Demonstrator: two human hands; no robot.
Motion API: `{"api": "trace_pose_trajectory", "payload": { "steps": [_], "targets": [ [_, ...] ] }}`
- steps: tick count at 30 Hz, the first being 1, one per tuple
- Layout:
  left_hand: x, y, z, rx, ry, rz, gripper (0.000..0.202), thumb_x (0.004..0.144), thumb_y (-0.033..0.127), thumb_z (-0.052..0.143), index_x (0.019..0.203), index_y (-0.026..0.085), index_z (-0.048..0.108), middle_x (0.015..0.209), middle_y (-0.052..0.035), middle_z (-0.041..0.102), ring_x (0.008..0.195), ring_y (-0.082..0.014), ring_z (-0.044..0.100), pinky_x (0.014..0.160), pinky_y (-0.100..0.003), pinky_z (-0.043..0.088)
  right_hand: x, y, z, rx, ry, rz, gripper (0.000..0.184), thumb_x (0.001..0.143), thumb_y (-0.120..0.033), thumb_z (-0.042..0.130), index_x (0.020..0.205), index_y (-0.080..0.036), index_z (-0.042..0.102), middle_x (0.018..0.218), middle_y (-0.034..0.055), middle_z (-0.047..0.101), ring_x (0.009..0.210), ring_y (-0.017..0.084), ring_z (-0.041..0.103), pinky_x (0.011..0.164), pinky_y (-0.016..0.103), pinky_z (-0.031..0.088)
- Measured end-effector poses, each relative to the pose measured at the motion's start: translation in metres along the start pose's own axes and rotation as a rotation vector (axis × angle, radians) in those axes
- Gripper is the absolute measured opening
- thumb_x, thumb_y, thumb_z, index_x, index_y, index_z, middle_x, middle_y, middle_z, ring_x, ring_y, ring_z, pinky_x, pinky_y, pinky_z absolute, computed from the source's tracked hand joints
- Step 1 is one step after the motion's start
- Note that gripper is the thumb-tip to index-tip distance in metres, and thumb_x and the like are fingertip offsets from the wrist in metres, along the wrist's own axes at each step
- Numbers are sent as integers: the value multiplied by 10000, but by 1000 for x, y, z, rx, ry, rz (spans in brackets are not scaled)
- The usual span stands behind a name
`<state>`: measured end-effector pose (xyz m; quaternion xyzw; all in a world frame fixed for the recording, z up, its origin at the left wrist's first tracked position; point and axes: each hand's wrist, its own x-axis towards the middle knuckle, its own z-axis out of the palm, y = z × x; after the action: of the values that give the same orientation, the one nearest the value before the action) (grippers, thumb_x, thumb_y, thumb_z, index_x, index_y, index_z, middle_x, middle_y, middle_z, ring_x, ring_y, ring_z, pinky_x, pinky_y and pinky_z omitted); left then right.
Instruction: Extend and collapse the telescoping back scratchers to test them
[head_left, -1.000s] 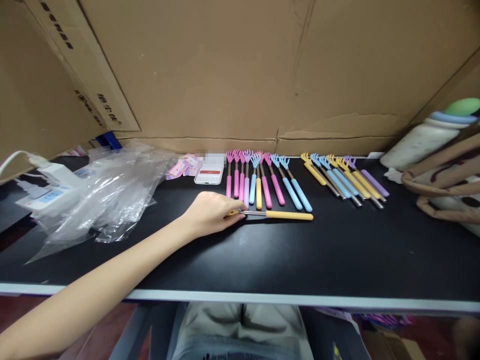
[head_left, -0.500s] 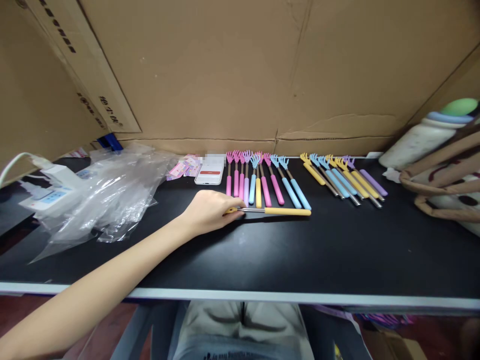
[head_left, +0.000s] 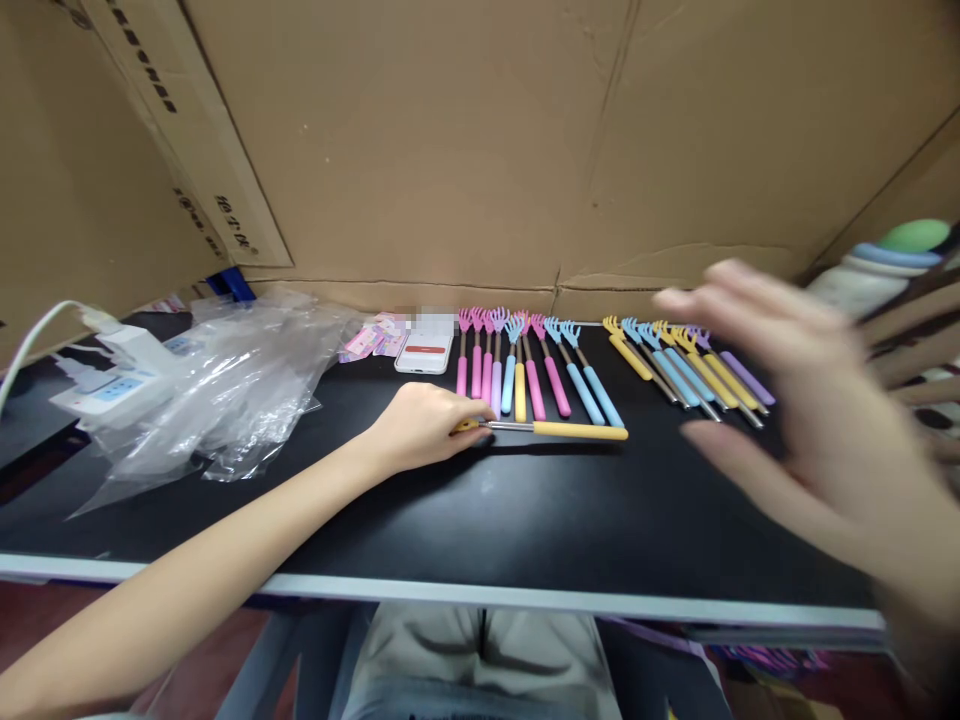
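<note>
My left hand [head_left: 427, 425] is closed around the claw end of a yellow back scratcher [head_left: 577, 430], whose handle points right over the black table. My right hand [head_left: 795, 400], blurred by motion, is in the air at the right with fingers and thumb apart and nothing in it. Behind the held one lies a row of pink, purple, blue and yellow back scratchers [head_left: 533, 390], claws toward the cardboard. Beyond my right hand's fingertips is a second group of yellow, blue and purple back scratchers [head_left: 679, 375], some with bare metal rods showing.
Clear plastic bags [head_left: 255, 380] lie on the left beside a white power strip [head_left: 112, 390] with plugs. Small pink cards [head_left: 373, 338] and a phone [head_left: 424, 345] stand near the cardboard wall [head_left: 420, 150]. A bottle [head_left: 874, 280] leans at the far right. The black table [head_left: 487, 530] has a pale front edge.
My right hand has come into view from the right, over the table. My left hand keeps its hold on the yellow back scratcher in nearly the same place. The view has shifted slightly.
</note>
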<state>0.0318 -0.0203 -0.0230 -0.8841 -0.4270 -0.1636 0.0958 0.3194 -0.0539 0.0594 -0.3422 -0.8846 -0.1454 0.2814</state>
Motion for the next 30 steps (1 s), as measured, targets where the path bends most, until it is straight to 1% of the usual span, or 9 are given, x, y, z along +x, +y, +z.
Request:
{"api": "trace_pose_trajectory", "payload": {
  "steps": [1, 2, 4, 6, 9, 14, 19, 23, 30],
  "targets": [
    [0, 0, 0, 2, -2, -2, 176, 846, 367, 549, 920, 275, 680, 744, 22, 715, 666, -134, 655, 502, -210, 297, 3, 3, 8, 5, -26, -37, 548, 909, -341, 447, 1423, -247, 284, 1433, 101, 384, 1346, 262, 300, 1104, 494, 267],
    [0, 0, 0, 4, -2, -4, 176, 845, 369, 551, 922, 276, 679, 752, 21, 717, 670, -136, 656, 503, -212, 294, 4, 7, 19, 11, -69, -72, 559, 908, -320, 442, 1432, -240, 264, 1442, 97, 378, 1363, 257, 275, 1120, 489, 246],
    [1, 0, 0, 5, -1, -8, 175, 847, 372, 550, 924, 278, 676, 762, 21, 718, 670, -137, 655, 505, -214, 290, 4, 18, 43, 23, -191, -119, 533, 907, -295, 443, 1417, -228, 299, 1429, 98, 403, 1356, 251, 300, 1107, 494, 277],
    [1, 0, 0, 0, 1, -10, 173, 851, 368, 546, 922, 276, 674, 760, 21, 717, 662, -132, 651, 509, -212, 295, 0, 28, 65, 46, -283, -143, 511, 907, -298, 446, 1399, -219, 334, 1392, 101, 456, 1343, 245, 328, 1090, 498, 307],
    [0, 0, -1, -12, -1, -8, 172, 857, 354, 538, 927, 266, 669, 748, 20, 712, 647, -119, 640, 515, -205, 304, -10, 37, 84, 97, -362, -154, 493, 900, -312, 458, 1376, -215, 375, 1356, 100, 498, 1316, 232, 374, 1073, 486, 340],
    [-1, -3, -2, -4, 12, -6, 190, 876, 366, 508, 924, 259, 656, 726, 23, 701, 616, -109, 624, 502, -209, 297, -20, 38, 86, 175, -396, -98, 499, 888, -315, 477, 1371, -227, 389, 1353, 104, 496, 1263, 222, 443, 1037, 440, 402],
    [-2, -4, 0, 29, 39, 8, 175, 872, 372, 516, 914, 269, 652, 721, 33, 700, 620, -113, 630, 497, -214, 287, -20, 39, 91, 194, -402, -78, 422, 918, -269, 407, 1335, -211, 432, 1313, 108, 522, 1223, 212, 477, 1019, 427, 421],
    [-2, -5, 2, 41, 55, 23, 178, 873, 378, 514, 920, 276, 651, 740, 38, 708, 634, -118, 640, 498, -219, 288, -21, 40, 96, 217, -387, -69, 405, 920, -244, 386, 1318, -214, 455, 1283, 101, 544, 1189, 207, 505, 995, 418, 443],
    [-2, -4, 3, 37, 80, 33, 185, 877, 383, 509, 931, 279, 652, 769, 47, 717, 651, -116, 647, 507, -220, 304, -20, 38, 94, 234, -370, -56, 385, 936, -247, 359, 1305, -215, 465, 1268, 96, 544, 1163, 199, 511, 975, 404, 453]
  ]
}}
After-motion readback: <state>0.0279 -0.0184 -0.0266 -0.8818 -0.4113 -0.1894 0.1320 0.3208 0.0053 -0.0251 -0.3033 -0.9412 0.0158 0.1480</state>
